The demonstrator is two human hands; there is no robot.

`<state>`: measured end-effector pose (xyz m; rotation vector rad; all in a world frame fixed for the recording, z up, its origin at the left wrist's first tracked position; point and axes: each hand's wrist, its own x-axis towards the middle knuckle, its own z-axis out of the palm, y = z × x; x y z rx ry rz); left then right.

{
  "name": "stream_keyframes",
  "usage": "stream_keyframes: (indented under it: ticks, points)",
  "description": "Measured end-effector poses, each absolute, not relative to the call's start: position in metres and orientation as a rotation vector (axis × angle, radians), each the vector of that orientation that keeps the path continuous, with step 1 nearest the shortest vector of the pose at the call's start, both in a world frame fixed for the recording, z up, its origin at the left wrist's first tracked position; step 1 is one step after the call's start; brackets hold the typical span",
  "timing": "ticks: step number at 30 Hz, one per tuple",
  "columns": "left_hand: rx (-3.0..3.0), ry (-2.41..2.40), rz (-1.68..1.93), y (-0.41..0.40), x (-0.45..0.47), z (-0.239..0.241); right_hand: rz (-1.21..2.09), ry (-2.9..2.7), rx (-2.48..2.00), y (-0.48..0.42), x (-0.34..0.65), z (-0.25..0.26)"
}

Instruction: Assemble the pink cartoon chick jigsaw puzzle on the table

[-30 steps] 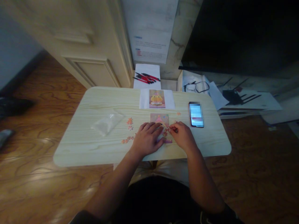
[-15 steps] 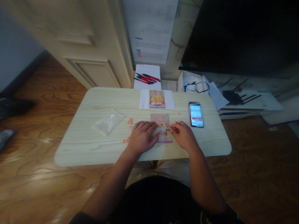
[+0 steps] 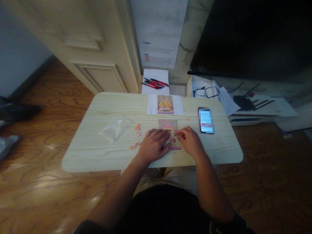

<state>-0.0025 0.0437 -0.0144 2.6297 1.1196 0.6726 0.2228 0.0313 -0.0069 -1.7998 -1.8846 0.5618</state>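
Fingers (image 3: 159, 134) on both sides of a partly assembled jigsaw puzzle (image 3: 168, 123), lying under and between the tips. Well left of them, a clear plastic bag (image 3: 115, 129); nearer, just left of the left knuckles, loose orange jigsaw pieces (image 3: 137, 127). Left hand (image 3: 153, 146) laid flat across the puzzle, fingers close together, thumb apart. Beyond the fingertips, a sheet of paper (image 3: 178, 105) with a yellow cartoon picture. Right hand (image 3: 190, 140) at the puzzle's right side, thumb and forefinger drawn close (cannot tell whether clamped on a piece). Well right of those fingertips, a lit smartphone (image 3: 206, 121).
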Motion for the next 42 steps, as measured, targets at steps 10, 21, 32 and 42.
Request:
stream_keyframes:
  ticks: [10, 21, 32, 42]
  points:
    - [2.629, 1.122, 0.623, 0.044, -0.001, -0.014, 0.554, -1.894, -1.794, 0.034, 0.221, -0.002]
    - [2.579, 1.147, 0.768, 0.043, -0.002, -0.014, 0.596, -1.87, -1.743, 0.032, 0.22, -0.001]
    - [2.297, 1.467, 1.098, 0.053, -0.036, -0.009, 0.886, -1.665, -1.534, 0.039, 0.195, 0.006]
    - [2.406, 1.223, 0.973, 0.058, -0.037, -0.014, 1.065, -1.496, -1.431, 0.041, 0.168, -0.001]
